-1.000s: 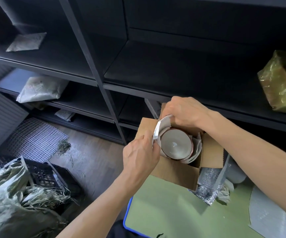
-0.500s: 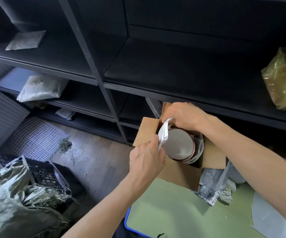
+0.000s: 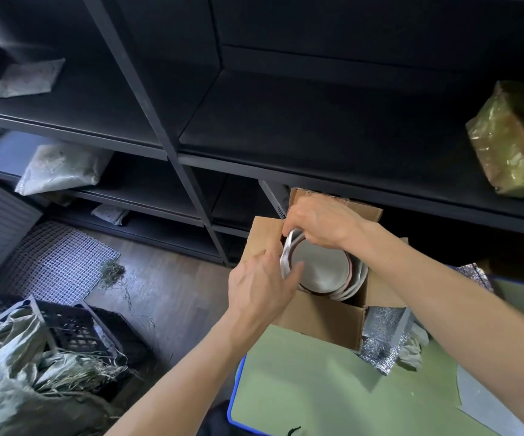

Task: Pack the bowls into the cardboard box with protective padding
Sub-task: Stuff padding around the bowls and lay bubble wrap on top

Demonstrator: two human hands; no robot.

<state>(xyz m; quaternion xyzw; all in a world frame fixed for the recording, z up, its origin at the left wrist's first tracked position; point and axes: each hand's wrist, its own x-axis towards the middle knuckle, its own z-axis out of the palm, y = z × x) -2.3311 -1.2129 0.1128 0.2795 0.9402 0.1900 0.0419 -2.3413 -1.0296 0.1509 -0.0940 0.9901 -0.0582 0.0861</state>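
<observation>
Head: padding (image 3: 286,253) in right hand (image 3: 323,221) fingers (image 3: 302,230)

You have two hands in view: your left hand (image 3: 260,291) and your right hand (image 3: 323,223). There is one cardboard box (image 3: 317,319) and one green worktop (image 3: 301,388). In the box you can count one bowl (image 3: 320,269) plainly. More rims show beneath it, too overlapped to number. One white padding sheet (image 3: 285,250) shows at the bowl's edge. There is also one silver foil sheet (image 3: 380,338) and one grey sheet (image 3: 490,401). The shelves hold three pale bags (image 3: 62,171) and one gold-wrapped parcel (image 3: 512,146). The floor has one white mesh mat (image 3: 56,259) and one black crate (image 3: 75,325).
</observation>
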